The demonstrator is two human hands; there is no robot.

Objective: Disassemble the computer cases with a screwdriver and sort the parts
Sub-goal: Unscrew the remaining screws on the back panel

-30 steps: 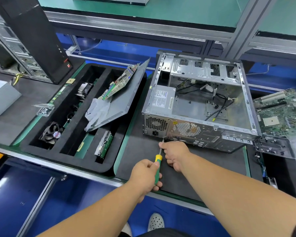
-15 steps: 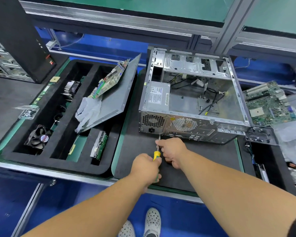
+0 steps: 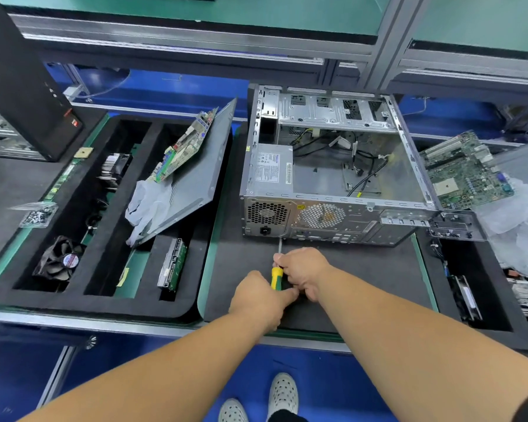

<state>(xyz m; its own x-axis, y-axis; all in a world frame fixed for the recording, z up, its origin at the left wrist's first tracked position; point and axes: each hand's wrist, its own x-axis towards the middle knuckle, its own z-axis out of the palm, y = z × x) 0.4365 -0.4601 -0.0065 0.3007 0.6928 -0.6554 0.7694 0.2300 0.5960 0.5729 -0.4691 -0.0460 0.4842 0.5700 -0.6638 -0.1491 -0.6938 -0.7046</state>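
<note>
head | worn high; faces forward-down | near workbench [image 3: 317,300]

The computer case [image 3: 333,190] is bare grey metal, a bit shiny, with small round holes punched in its back. It sits on a black mat [image 3: 363,269] that looks soft, rough and dull, like foam. The screwdriver [image 3: 276,277] has a thin shiny metal rod and a smooth yellow and green plastic handle. The foam tray [image 3: 110,303] is black and dull too. The side panel [image 3: 195,181] leaning in it is smooth grey metal. The white gloves [image 3: 148,202] look thin and soft. The motherboard [image 3: 464,175] is green with shiny bits.
</note>
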